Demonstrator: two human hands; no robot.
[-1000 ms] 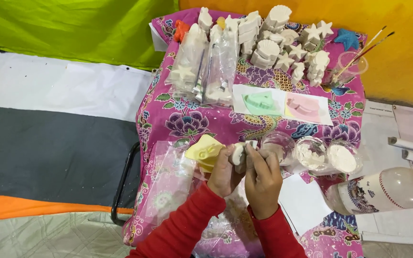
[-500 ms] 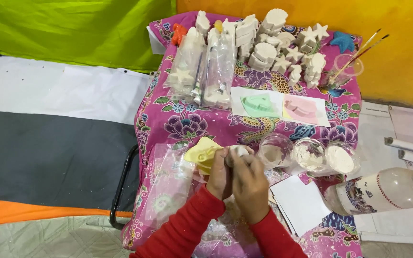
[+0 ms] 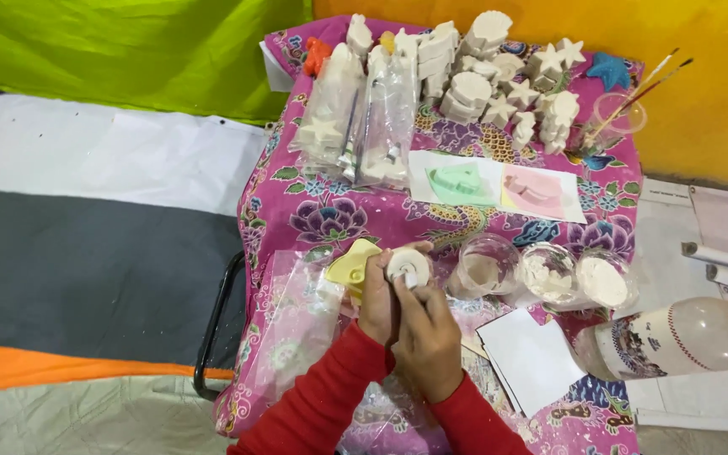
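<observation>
**Working a small white piece at the desk's near edge**

Holding a round white plaster piece [image 3: 407, 266], the left hand [image 3: 377, 295] curls closed around it above the near left part of the desk [image 3: 297, 198], which is covered in pink flowered cloth. The right hand [image 3: 425, 337] overlaps it, fingers pressed to the piece; whether it grips anything I cannot tell. A yellow mould [image 3: 350, 268] lies just beside the left hand. Three clear cups [image 3: 547, 274] and a plastic bottle [image 3: 676, 339] crowd the right side; bare cloth lies mid-desk. White figures [image 3: 473, 88] fill the far edge. Clear bags [image 3: 292, 333] overhang the left edge, contents unclear.
</observation>
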